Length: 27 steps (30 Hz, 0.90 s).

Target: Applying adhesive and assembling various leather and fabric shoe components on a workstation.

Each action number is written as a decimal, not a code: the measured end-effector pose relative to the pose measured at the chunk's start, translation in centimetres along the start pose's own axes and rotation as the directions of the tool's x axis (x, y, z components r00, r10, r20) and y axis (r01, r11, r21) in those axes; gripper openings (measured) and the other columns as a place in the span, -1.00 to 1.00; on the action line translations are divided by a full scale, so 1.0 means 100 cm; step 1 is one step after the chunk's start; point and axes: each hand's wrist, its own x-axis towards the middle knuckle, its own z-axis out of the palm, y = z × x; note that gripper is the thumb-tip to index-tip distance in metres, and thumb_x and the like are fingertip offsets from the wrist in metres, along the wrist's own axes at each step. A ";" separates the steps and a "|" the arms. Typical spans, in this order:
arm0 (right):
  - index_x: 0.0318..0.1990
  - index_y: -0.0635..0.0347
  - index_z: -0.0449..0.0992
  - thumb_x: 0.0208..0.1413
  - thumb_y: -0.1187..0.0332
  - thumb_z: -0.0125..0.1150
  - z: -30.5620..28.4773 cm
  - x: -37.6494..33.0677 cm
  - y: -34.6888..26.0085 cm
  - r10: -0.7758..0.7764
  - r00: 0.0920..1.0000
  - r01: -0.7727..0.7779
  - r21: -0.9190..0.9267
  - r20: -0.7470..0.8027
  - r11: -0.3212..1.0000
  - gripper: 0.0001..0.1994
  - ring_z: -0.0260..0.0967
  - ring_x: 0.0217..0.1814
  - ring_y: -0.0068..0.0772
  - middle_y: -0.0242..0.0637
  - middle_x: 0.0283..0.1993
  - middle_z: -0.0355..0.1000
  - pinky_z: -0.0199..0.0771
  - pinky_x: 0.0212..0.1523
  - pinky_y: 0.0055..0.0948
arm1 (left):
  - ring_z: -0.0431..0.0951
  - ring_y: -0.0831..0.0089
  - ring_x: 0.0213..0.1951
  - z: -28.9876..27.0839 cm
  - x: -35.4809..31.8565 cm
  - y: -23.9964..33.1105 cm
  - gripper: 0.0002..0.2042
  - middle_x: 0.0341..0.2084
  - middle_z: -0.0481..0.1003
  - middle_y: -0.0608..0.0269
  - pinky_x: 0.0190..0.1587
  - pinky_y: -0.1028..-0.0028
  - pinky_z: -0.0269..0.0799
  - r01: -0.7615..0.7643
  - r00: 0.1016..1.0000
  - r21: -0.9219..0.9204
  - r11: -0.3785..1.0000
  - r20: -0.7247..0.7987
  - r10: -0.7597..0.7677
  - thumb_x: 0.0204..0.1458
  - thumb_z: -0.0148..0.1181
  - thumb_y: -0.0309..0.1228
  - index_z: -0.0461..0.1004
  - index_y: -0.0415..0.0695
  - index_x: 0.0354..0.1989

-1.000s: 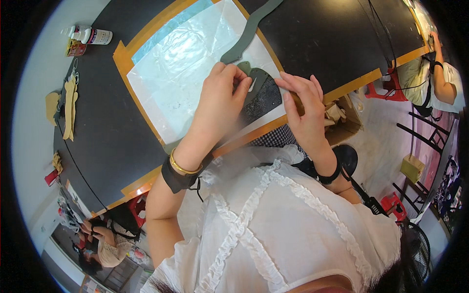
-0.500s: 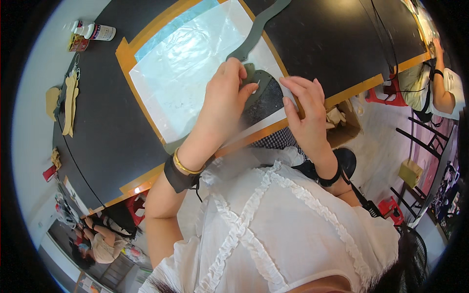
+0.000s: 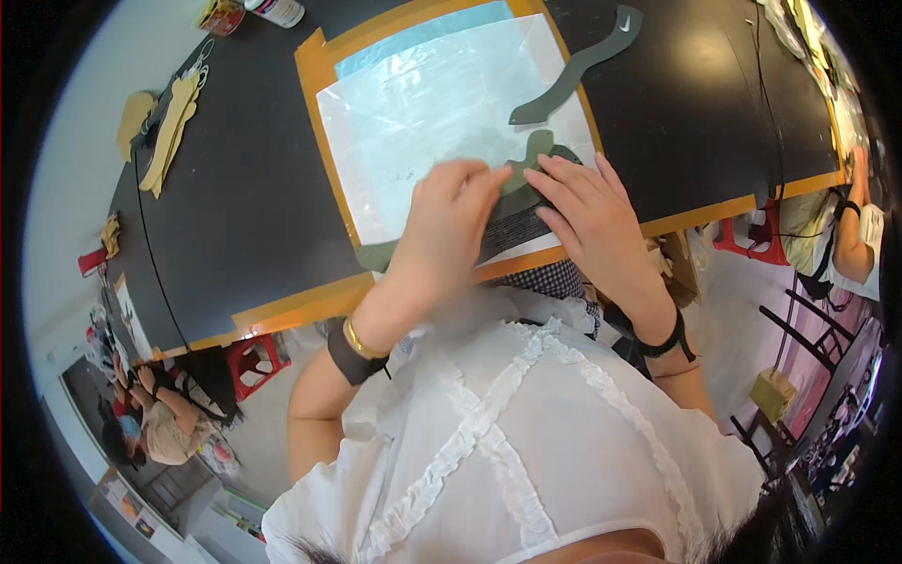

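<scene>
A dark green-grey cut fabric piece [image 3: 532, 150] lies on a clear plastic sheet [image 3: 423, 113] near the table's front edge. My left hand [image 3: 451, 221] is curled, its fingertips pinching the piece's edge. Just to its right, my right hand [image 3: 587, 211] lies flat on the same piece with the fingers stretched out, pressing it down. The hands hide most of the piece; a textured dark part [image 3: 512, 230] shows between them. A second, long curved dark green strip [image 3: 573, 70] lies farther back on the sheet, apart from both hands.
The black table [image 3: 235, 207] has an orange-taped edge. Tan cut-outs [image 3: 164, 132] lie at its far left, a bottle [image 3: 277, 11] and a can [image 3: 221, 17] at the back. A red stool [image 3: 254, 362] and a seated person [image 3: 155, 423] are at left; another person [image 3: 846, 226] works at right.
Both hands stay on the dark piece; my left fingers have drawn closer to the right hand. The view has shifted, so the table now sits higher in the picture.
</scene>
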 end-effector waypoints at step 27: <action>0.23 0.10 0.36 0.01 0.13 0.29 -0.003 -0.002 -0.024 -0.037 0.979 0.107 -0.354 0.199 0.929 -0.40 0.11 0.40 -0.08 0.04 0.34 0.17 -0.12 0.40 0.10 | 0.16 0.11 0.33 -0.083 -0.116 -0.053 -0.49 0.29 0.26 0.41 0.32 -0.09 -0.01 -0.103 0.944 0.506 0.856 0.320 -0.076 0.05 0.12 -0.09 0.40 0.06 0.20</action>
